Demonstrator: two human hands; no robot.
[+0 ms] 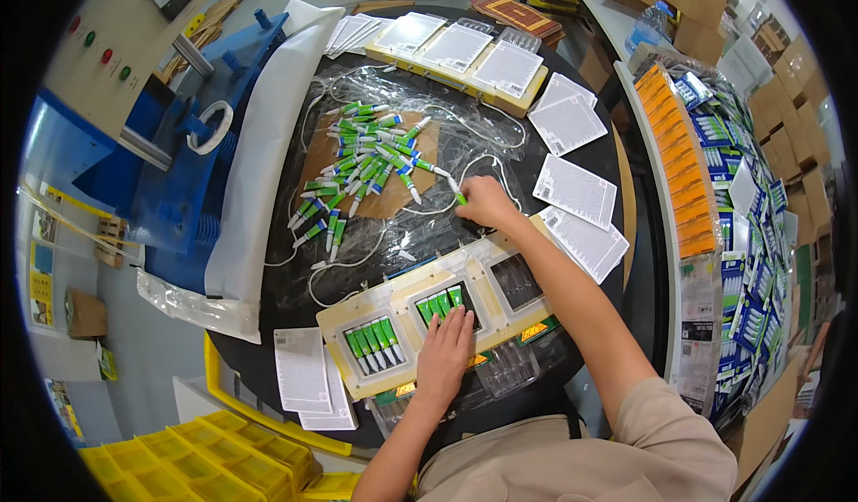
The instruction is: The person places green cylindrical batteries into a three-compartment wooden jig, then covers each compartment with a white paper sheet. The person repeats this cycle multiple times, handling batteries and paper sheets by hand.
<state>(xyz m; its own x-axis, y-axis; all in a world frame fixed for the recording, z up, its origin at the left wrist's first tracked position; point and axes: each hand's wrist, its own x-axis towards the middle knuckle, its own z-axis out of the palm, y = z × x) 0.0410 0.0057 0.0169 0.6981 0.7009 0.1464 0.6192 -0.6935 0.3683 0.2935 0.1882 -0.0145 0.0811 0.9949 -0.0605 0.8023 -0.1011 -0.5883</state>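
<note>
A cream-coloured fixture [398, 301] with three windows lies in front of me. Its left window holds a row of green tubes [374, 346] with dark lower ends. More green tubes [438, 304] sit in the middle window, and my left hand [444, 352] rests on their near ends with fingers stretched out. Clear plastic shows in the right window [517, 281]. Beyond the fixture, my right hand [487, 204] pinches a small green tube with a white cap [456, 188]. Left of that hand, a loose pile of similar tubes [366, 158] covers a brown cardboard sheet [424, 145].
A second fixture [458, 62] stands at the far side, with white printed cards [508, 67] on it. Further cards [576, 189] lie at right and at near left [304, 372]. Blue machinery [192, 198] borders the left; a bin of packaged tubes [733, 225] stands at right.
</note>
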